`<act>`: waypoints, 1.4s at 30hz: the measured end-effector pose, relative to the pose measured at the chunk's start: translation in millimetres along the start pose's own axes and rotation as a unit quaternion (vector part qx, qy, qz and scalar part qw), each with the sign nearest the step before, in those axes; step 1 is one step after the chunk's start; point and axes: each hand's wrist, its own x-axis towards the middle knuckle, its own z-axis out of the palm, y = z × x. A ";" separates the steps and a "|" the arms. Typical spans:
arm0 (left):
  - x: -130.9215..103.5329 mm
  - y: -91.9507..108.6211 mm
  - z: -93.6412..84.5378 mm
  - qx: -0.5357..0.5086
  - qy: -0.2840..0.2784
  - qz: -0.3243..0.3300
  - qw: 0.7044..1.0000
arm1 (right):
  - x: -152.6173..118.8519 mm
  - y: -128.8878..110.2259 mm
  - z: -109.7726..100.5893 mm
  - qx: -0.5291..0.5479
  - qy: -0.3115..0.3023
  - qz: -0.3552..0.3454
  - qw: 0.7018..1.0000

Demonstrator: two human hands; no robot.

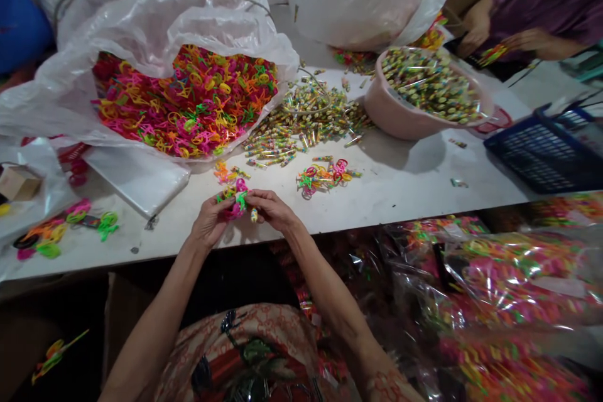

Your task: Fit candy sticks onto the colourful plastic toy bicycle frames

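Near the table's front edge, my left hand (210, 218) is closed on a small cluster of colourful plastic pieces (234, 202), pink, yellow and green. My right hand (274, 209) touches the green part of the same cluster from the right, its fingers pinched together. A small patterned tube (254, 215) shows at the fingers of my right hand. Just behind the hands lie a few orange pieces (222, 172). To the right is a small pile of plastic pieces and tubes (325, 177). Beyond it many small tubes (306, 113) are heaped on the white table (396, 195).
A large plastic bag of colourful pieces (188, 107) lies open behind my hands. A pink basin (400, 107) full of tubes and a blue basket (546, 151) stand right. Clear bags (518, 270) are below the edge. Another person's hands (527, 41) hold pieces at back right.
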 end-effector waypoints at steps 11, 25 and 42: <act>-3.1 -12.6 11.7 -0.028 0.064 -0.034 0.997 | -1.2 4.7 -5.0 0.005 0.064 -0.006 0.998; -10.9 -11.7 18.0 0.003 0.024 -0.104 0.994 | -16.8 10.2 -10.1 0.038 0.140 -0.054 0.988; -12.3 -12.4 9.1 0.012 0.035 -0.069 0.997 | -22.6 7.2 -13.2 0.025 0.088 -0.037 0.995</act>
